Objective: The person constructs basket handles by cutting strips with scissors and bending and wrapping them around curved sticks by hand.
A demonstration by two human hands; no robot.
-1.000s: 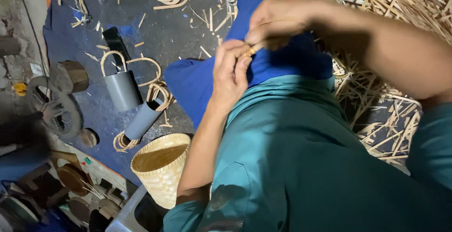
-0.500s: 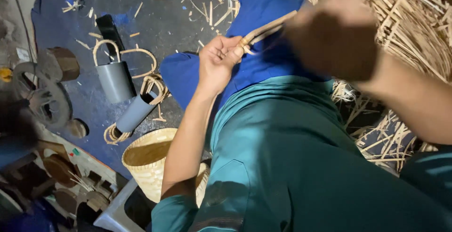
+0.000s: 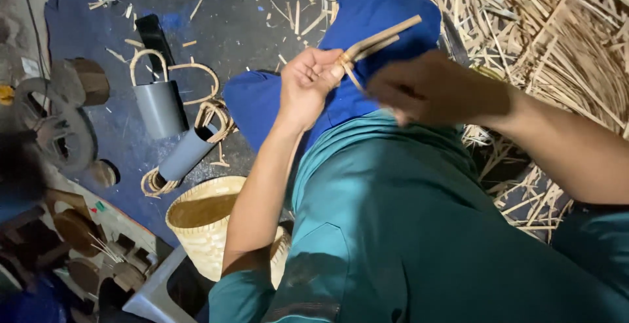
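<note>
Rattan strips, tan, thin and flat (image 3: 380,40), stick out from the person's left hand (image 3: 313,84) above a blue-clad knee (image 3: 386,2), over the lap. That hand is closed, fingers pinched on a small knotted joint where about three strips meet; the strips point up and to the right. The right hand (image 3: 432,90) is blurred just beside the joint, and I cannot tell whether it is closed on a strip or loose.

By size: a big heap of pale cut rattan (image 3: 557,41) covers the floor on the right, too tangled to count. One woven round basket (image 3: 203,221) stands by the left elbow. Two grey plastic tubes (image 3: 159,108) lie on the dark floor (image 3: 242,28), each with rattan hoops about it. Small offcuts are scattered around.

The risk, as I judge it, is the knot slackening if the left pinch eases, or a thin strip splitting if bent too sharply.
</note>
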